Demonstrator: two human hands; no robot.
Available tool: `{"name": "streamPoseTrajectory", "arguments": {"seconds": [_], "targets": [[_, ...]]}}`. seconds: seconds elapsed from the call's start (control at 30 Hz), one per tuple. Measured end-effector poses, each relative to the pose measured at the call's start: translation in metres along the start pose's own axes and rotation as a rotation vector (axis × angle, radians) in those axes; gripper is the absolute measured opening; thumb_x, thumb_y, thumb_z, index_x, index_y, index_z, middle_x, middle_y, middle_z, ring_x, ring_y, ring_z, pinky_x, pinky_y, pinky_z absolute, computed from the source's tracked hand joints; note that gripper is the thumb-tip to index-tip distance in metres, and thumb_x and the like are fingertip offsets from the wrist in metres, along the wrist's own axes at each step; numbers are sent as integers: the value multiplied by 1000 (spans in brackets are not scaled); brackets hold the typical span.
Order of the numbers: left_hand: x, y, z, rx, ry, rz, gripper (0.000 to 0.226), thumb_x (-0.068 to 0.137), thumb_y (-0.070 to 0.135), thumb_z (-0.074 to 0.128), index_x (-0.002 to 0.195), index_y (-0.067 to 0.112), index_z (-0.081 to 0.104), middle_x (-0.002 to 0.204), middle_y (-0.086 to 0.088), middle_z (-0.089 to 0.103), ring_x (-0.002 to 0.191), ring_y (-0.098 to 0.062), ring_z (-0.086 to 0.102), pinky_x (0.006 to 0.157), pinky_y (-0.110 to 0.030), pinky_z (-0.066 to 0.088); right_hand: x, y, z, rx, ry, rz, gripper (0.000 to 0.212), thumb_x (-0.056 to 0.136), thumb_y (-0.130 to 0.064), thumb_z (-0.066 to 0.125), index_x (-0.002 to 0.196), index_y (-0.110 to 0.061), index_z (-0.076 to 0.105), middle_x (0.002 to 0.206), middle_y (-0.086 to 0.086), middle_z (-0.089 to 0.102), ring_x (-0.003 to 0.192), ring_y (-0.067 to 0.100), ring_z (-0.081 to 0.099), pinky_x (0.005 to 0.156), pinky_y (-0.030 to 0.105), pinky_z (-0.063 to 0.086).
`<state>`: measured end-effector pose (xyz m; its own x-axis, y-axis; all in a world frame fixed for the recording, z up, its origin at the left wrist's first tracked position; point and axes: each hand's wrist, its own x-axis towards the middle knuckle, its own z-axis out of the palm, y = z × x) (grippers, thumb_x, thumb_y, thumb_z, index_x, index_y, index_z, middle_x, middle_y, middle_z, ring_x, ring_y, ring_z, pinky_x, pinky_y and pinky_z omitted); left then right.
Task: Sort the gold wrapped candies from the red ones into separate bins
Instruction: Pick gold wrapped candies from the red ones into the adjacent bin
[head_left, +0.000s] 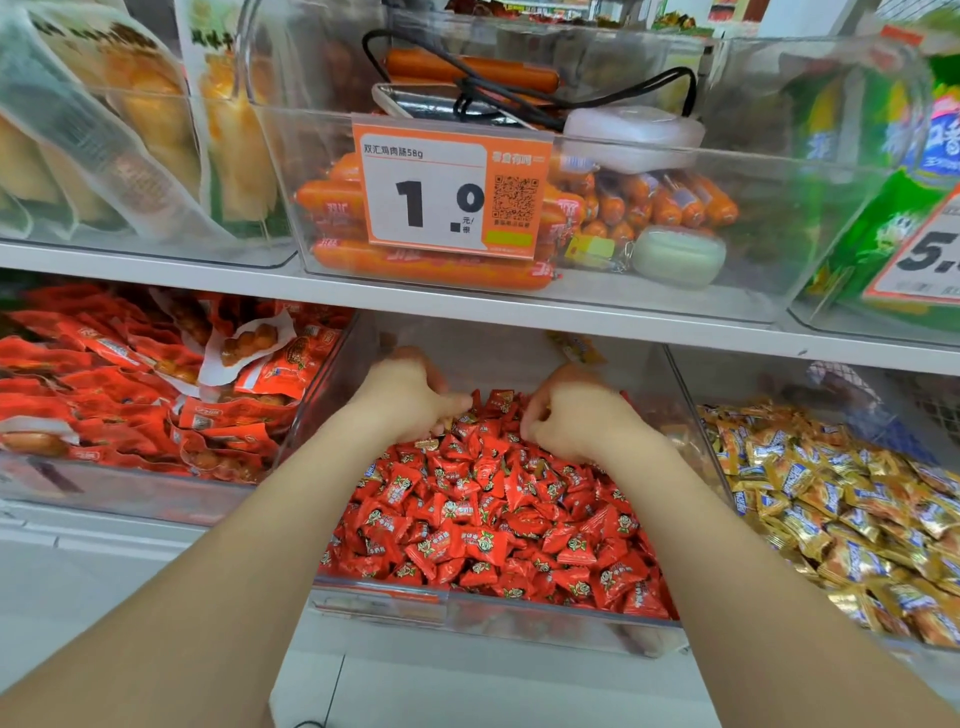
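Two hands were in the middle clear bin (467, 608) on the lower shelf when I checked the feed. Left of it, a bin of red snack packets (130, 395) sat apart from both hands. The left hand (410, 400) lay at the back of the red candies (483, 519), its fingers curled down into the pile and the thumb out against a red wrapper. I could not tell whether it gripped anything. One gold wrapped candy (427, 444) lay on the red heap just below that hand. The right hand (571, 415) was near it, knuckles up, fingers (535, 431) bent with the tips touching the candies. Whether they pinched one was hidden from me. Right of the middle bin, the gold candies (841, 509) filled the neighbouring bin.
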<state>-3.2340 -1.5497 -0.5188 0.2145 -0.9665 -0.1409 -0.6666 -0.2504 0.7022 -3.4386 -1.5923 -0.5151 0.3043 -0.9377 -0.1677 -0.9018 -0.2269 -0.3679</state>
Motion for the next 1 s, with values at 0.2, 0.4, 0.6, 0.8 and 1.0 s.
{"name": "streamPoseTrajectory", "arguments": {"seconds": [0.2,0.4,0.6,0.8,1.0], "targets": [[7,-9,0,403,-44,82,28,101,40,63,78,23,58,90,-3,64,86,-26,64,73,-33,49,-5,4,-8,-157,-184,-10,13,75,-19,82,88,-19,79,89,-5,79,86,18,75,78,39,66],[-3,-9,-2,616,-194,44,6,93,25,78,97,22,78,109,-1,73,96,-24,71,90,-42,61,-5,2,-5,-178,-165,-82,21,67,-22,58,79,-16,75,80,-4,76,78,20,74,75,42,66],[-2,-9,-3,517,-119,60,12,95,18,66,85,21,72,98,-1,73,89,-25,70,84,-41,62,-12,2,-22,71,-112,-58,18,82,-15,64,88,-1,74,87,17,77,73,28,74,61,39,62],[5,-9,-6,355,30,126,13,102,24,54,106,12,52,101,-10,61,88,-28,62,71,-37,48,-19,12,-23,315,-163,-31,26,107,-29,54,105,-7,69,95,9,76,67,18,61,63,36,57],[7,-6,0,149,58,146,9,100,18,51,104,17,58,92,-6,67,79,-23,65,62,-33,51,-22,13,-17,487,-149,-18,18,106,-34,59,112,-18,65,92,6,68,74,17,62,71,34,57]]}}
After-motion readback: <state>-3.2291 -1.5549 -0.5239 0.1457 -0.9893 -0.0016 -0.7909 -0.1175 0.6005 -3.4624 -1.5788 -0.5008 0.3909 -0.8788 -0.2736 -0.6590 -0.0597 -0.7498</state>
